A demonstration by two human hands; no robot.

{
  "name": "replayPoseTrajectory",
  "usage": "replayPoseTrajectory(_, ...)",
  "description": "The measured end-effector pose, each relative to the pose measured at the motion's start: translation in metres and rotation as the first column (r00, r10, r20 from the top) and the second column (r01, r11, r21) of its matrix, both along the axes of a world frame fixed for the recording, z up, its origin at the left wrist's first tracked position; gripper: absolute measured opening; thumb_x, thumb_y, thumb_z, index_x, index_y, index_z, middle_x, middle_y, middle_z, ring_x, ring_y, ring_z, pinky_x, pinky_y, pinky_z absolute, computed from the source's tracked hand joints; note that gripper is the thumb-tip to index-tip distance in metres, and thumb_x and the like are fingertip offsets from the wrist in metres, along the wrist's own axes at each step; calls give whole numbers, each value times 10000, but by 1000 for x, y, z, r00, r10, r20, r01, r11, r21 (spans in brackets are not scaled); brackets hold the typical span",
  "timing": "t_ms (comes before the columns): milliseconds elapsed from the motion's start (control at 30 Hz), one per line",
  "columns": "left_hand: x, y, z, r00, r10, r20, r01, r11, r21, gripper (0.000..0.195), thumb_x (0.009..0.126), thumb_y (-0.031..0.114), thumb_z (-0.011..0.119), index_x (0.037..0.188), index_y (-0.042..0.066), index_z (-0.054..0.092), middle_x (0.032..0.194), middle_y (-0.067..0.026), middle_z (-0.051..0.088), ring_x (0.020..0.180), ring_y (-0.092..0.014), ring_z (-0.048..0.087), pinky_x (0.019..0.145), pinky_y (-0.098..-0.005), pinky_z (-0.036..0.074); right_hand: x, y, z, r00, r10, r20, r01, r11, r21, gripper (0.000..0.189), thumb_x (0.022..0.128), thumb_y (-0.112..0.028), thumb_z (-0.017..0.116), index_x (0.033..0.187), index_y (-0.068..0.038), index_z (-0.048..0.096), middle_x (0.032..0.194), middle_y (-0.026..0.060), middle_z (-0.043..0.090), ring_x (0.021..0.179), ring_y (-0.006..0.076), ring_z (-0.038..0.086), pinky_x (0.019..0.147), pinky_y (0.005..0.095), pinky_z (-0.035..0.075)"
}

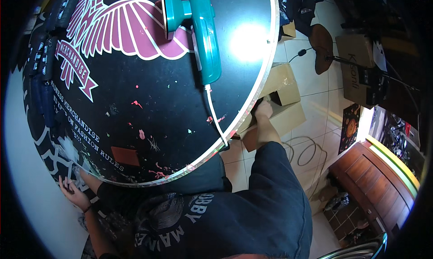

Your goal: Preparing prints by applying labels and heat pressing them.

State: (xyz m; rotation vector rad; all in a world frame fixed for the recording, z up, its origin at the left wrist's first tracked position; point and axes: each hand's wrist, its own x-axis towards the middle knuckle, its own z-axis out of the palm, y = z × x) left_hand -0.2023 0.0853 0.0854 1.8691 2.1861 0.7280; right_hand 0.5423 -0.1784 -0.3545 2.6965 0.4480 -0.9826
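Note:
My right arm reaches down beside the round black table to an open cardboard box (287, 115) on the floor. My right hand (264, 109) is at its opening, beside something dark; the fingers are too hidden to show a grip. My left forearm (90, 182) extends past the table's left rim, its hand hidden around crumpled clear plastic (69, 150). A green handheld steamer or iron (207, 39) lies on the printed tabletop (176, 113), its white cord running over the rim. A flat brown piece (125, 156) lies near the front edge.
Another person's hand (76, 195), fingers spread, is at lower left. Dark rolled packs (49, 56) line the table's left side. A second cardboard box (355, 66), a looped cable (308, 154) on the tiles and a wooden cabinet (375, 181) are at right.

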Motion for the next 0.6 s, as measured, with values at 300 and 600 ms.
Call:
replayPoseTrajectory(300, 99, 9, 2, 970, -152, 188, 103, 963, 251, 461, 1106, 52, 550, 1540, -65, 451, 1502, -218, 587, 1324, -289, 596, 1158, -405, 440, 30, -41, 98, 915, -383, 129, 345, 906, 244, 421, 888, -246, 713, 1236, -10, 739, 1240, 282, 745, 1203, 438, 710, 1043, 514, 569)
replayPoseTrajectory(600, 293, -95, 75, -299, -137, 944, 951, -118, 284, 366, 865, 298, 904, 1093, 23, 824, 974, -87, 745, 856, -254, 708, 725, -368, 545, 73, -93, 282, 868, -424, -257, 488, 637, 597, 447, 848, -244, 798, 1173, 57, 738, 1007, 131, 766, 848, 223, 737, 763, 371, 594)
